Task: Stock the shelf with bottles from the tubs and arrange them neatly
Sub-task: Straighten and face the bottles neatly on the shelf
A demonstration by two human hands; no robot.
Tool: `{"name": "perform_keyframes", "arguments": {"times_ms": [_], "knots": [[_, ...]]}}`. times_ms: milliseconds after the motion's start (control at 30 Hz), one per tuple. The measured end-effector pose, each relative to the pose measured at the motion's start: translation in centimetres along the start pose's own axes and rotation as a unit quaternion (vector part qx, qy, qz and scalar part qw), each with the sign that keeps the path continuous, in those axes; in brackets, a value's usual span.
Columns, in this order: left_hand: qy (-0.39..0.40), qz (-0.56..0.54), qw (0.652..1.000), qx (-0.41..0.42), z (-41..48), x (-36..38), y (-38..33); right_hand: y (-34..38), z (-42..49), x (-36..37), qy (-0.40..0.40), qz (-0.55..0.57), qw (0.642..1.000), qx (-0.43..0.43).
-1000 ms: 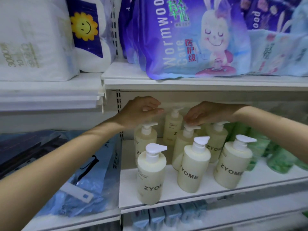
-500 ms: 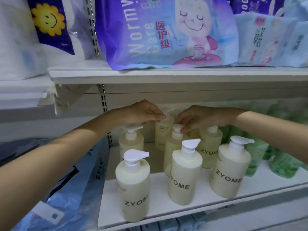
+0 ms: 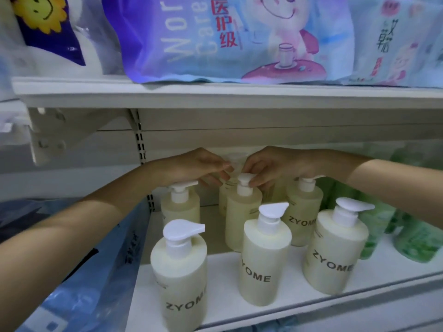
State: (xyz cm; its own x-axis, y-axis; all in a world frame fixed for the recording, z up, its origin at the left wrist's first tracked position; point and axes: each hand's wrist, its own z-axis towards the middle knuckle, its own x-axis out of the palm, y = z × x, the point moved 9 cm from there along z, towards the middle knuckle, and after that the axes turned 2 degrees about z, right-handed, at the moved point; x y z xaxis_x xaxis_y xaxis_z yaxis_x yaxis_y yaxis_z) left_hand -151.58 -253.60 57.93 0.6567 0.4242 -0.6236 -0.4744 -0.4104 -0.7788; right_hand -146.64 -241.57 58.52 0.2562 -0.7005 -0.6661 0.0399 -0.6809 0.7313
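Several cream ZYOME pump bottles stand on the white shelf. Three form the front row: left bottle, centre bottle, right bottle. Behind them stands a second row. My right hand pinches the white pump head of the middle second-row bottle. My left hand reaches over the left second-row bottle. Its fingers and thumb close on the pump of a back bottle, which is mostly hidden behind the hands.
Green bottles crowd the shelf's right end. The upper shelf board hangs low over the hands and carries tissue packs. Blue plastic bags lie in the bay to the left. An upright slotted post divides the bays.
My view has come closer to the shelf. Both hands stay at the rear pump heads and have drawn nearer each other. The front row has not moved.
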Motion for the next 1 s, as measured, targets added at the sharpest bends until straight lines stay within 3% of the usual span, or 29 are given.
{"name": "perform_keyframes", "arguments": {"times_ms": [567,833,1000], "knots": [[-0.028,0.009,1.0,0.0,-0.5,-0.2,-1.2,-0.3,0.4,-0.1,-0.007,-0.019,1.0,0.023],[-0.095,0.014,0.994,0.041,-1.4,-0.3,-2.7,0.2,-0.7,0.3,-0.015,-0.077,0.996,0.05],[-0.11,-0.003,0.993,0.047,-1.2,0.0,-3.7,1.1,-3.9,-2.9,-0.118,-0.062,0.991,0.03]]}}
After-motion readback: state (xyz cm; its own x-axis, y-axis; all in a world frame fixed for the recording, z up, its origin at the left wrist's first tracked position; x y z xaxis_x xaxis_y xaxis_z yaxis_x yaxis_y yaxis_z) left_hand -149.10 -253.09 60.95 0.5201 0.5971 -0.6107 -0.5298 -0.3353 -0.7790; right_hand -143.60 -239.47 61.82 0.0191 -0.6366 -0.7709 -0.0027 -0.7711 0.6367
